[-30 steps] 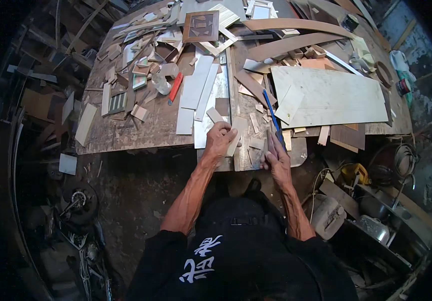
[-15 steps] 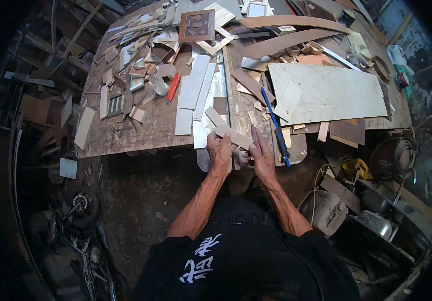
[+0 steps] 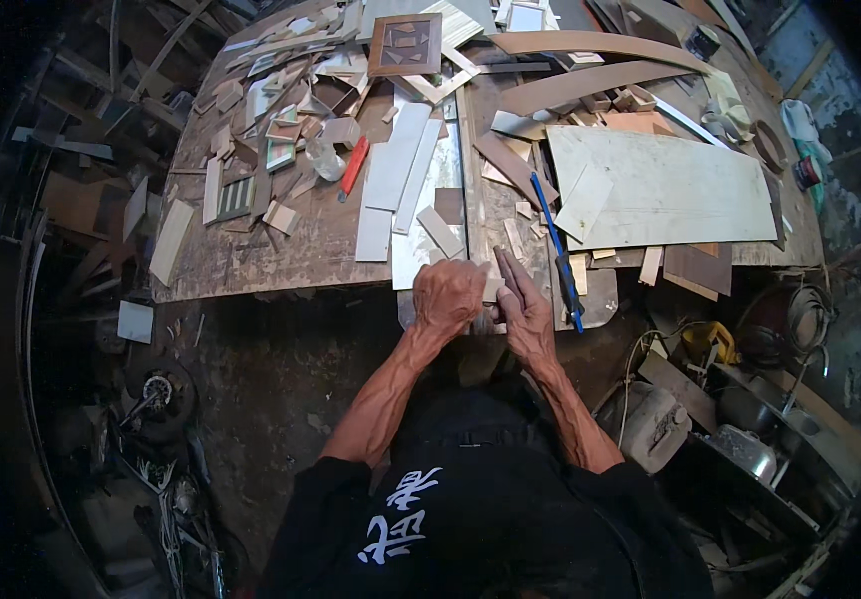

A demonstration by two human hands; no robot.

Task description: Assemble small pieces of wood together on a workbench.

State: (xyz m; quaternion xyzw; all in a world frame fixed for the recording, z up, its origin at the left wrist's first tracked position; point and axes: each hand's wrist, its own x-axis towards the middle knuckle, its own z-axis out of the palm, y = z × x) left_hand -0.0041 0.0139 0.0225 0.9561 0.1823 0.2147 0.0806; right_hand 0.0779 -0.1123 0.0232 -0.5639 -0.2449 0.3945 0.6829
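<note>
Close to the near edge of the workbench, a short pale wood strip (image 3: pixel 492 284) shows between my two hands. My left hand (image 3: pixel 447 298) is closed, back upward, with its fingers curled over the strip's left part and hiding it. My right hand (image 3: pixel 527 307) grips the strip's right end between the thumb and outstretched fingers. Just beyond my left hand, another small wood strip (image 3: pixel 440 233) lies on a white board. A blue-and-black tool (image 3: pixel 557 255), long and thin, lies right of my right hand.
The workbench (image 3: pixel 281 275) carries many wood offcuts. A large pale panel (image 3: pixel 665 190) lies at the right, with curved brown strips (image 3: pixel 600 85) behind it. A red-handled tool (image 3: pixel 354 168) lies left of long white boards (image 3: pixel 400 160). A jerrycan (image 3: pixel 652 424) stands below at right.
My left hand has turned over, from thumb on top of the strip to knuckles up, and now covers much of it. My right hand keeps its grip. The view has shifted slightly.
</note>
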